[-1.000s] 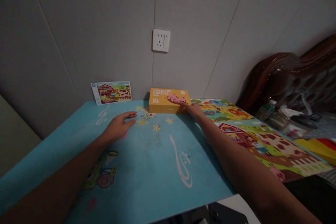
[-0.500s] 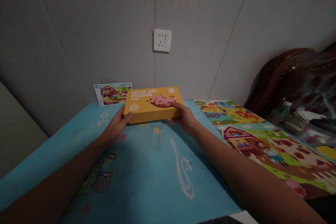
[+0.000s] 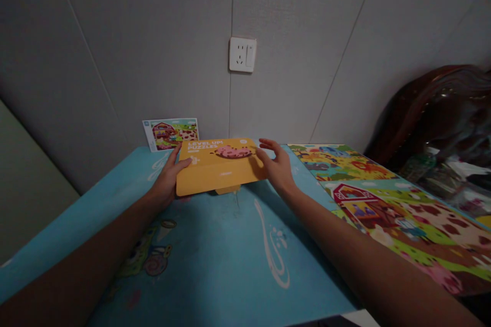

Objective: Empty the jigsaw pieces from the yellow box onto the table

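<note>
A yellow puzzle box (image 3: 230,152) printed with a pink pig lies on the blue table in front of me, its front flap (image 3: 218,179) swung out toward me. Beneath that flap a small yellow tab (image 3: 228,190) shows. My left hand (image 3: 168,176) grips the box's left side, thumb over the top and fingers along the edge. At the right end, my right hand (image 3: 278,163) has its fingers apart, with the thumb close to the flap's corner; I cannot tell whether it touches. The inside of the box is hidden.
A farm picture card (image 3: 174,134) leans on the wall behind the box. To the right lie a finished farm puzzle (image 3: 406,225) and a jungle animal puzzle (image 3: 341,162). A wall socket (image 3: 242,54) is above. A dark leather headboard (image 3: 433,97) and a plastic bottle (image 3: 424,161) are far right.
The box's front flap has come open and now sticks out toward me. My right hand has loosened from the right side, its fingers lifted and spread. The left hand still holds the box.
</note>
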Demonstrator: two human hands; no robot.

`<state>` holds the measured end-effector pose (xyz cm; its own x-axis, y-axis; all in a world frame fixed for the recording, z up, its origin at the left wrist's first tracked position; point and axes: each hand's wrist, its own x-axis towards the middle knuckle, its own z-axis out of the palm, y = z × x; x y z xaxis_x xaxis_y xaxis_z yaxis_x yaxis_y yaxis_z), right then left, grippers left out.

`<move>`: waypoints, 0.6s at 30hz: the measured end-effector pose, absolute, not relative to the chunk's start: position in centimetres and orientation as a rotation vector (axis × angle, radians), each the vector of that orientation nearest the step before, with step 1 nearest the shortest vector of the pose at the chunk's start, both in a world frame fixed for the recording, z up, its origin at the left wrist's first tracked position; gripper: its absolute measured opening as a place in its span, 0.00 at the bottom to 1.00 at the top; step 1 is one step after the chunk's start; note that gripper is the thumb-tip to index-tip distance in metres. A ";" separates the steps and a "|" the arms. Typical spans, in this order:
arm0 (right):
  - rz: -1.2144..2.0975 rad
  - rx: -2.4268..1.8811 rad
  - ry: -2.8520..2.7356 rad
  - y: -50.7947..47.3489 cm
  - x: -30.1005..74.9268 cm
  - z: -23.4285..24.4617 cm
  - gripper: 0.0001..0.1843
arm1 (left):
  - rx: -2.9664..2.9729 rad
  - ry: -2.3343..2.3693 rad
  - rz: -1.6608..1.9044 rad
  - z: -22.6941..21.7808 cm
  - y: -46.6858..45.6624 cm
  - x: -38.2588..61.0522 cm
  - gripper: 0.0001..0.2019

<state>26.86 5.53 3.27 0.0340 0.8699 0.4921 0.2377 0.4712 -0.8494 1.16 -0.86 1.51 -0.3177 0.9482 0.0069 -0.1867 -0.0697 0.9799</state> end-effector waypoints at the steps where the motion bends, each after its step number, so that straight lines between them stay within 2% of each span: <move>1: 0.662 -0.940 -1.484 5.3 27.0 3.4 0.23 | 0.897 1.241 1.559 1.5 -0.8 1.1 0.38; 6: 0.840 -0.590 -1.457 4.9 27.6 3.8 0.17 | 0.786 1.093 1.582 1.7 -0.6 1.1 0.22; 9: 0.782 -0.431 -1.416 5.2 27.8 4.0 0.21 | 0.787 1.094 1.594 1.7 -0.3 1.5 0.18; 12: 0.701 -0.367 -1.367 5.9 28.0 4.4 0.19 | 0.836 1.065 1.639 1.7 -0.3 1.7 0.20; 18: 0.508 -0.452 -1.393 6.8 29.0 4.9 0.13 | 1.018 1.077 1.531 0.9 -0.6 0.7 0.35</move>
<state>29.03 6.82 4.92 0.1044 0.5841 0.8049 -0.0708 0.8117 -0.5798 0.72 -0.64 0.85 -0.1814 0.9786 0.0975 -0.2390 -0.1400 0.9609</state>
